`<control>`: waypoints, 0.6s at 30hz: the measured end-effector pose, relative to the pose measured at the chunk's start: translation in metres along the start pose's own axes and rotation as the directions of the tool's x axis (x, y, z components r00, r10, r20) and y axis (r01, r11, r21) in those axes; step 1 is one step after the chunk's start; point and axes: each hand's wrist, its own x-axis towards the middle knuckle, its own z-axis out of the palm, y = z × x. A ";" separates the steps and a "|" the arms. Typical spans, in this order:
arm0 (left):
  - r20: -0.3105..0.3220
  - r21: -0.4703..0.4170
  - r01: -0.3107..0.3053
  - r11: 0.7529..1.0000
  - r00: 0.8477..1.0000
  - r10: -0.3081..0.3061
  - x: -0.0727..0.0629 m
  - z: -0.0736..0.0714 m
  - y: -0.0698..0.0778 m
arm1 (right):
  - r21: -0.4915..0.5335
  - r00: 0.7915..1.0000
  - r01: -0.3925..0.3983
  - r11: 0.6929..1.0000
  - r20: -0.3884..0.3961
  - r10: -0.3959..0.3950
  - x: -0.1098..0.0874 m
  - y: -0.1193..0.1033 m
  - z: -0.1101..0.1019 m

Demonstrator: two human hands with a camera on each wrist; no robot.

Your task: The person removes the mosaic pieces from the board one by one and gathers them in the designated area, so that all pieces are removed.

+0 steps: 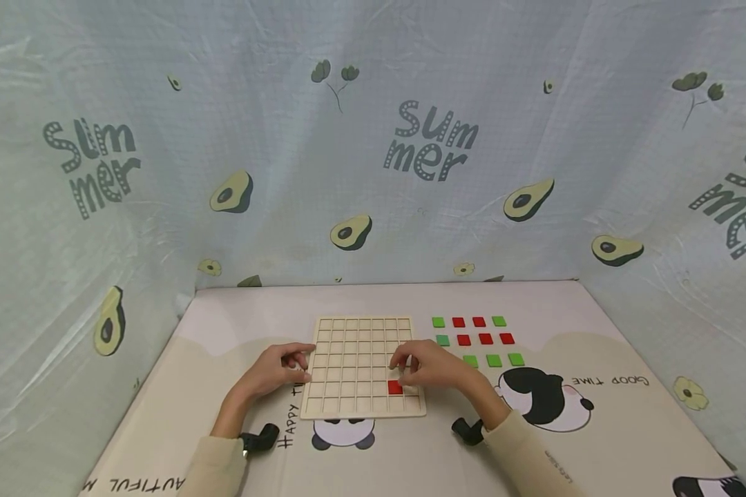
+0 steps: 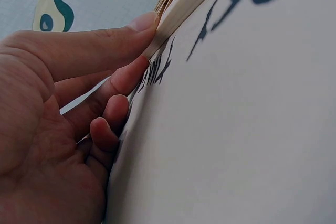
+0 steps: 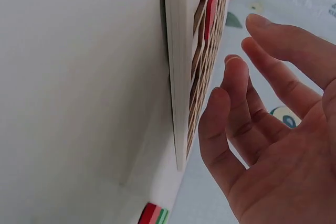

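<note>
A square wooden grid board (image 1: 348, 369) lies on the table, with one red tile (image 1: 395, 387) in a cell near its lower right corner. At the board's left edge is my left hand (image 1: 282, 366); in the left wrist view its thumb (image 2: 105, 48) touches the board's side (image 2: 184, 11), and the other fingers bend beside the edge. My right hand (image 1: 432, 364) hovers over the board's right side, close above the red tile. Between its loosely bent fingers and thumb nothing shows in the right wrist view, where the red tile (image 3: 211, 11) stands apart from the fingertips.
Right of the board, red tiles (image 1: 486, 338) and green tiles (image 1: 494, 360) lie in rows, some partly behind my right hand. The tablecloth (image 1: 323, 469) has printed pandas and lettering. A hanging sheet (image 1: 273, 241) with avocado prints encloses the table's back and sides.
</note>
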 end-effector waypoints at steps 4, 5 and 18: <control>0.003 0.008 -0.006 1.000 1.000 0.006 0.000 0.000 -0.001 | 0.010 1.000 -0.016 1.000 0.020 0.016 0.002 0.000 0.004; 0.004 0.008 -0.007 1.000 1.000 0.007 0.000 0.000 -0.001 | 0.009 0.999 -0.024 1.000 0.025 0.024 0.002 0.000 0.005; 0.000 0.005 -0.001 1.000 1.000 0.001 0.000 0.000 0.000 | -0.031 0.998 -0.053 0.998 0.044 0.054 0.001 -0.002 0.009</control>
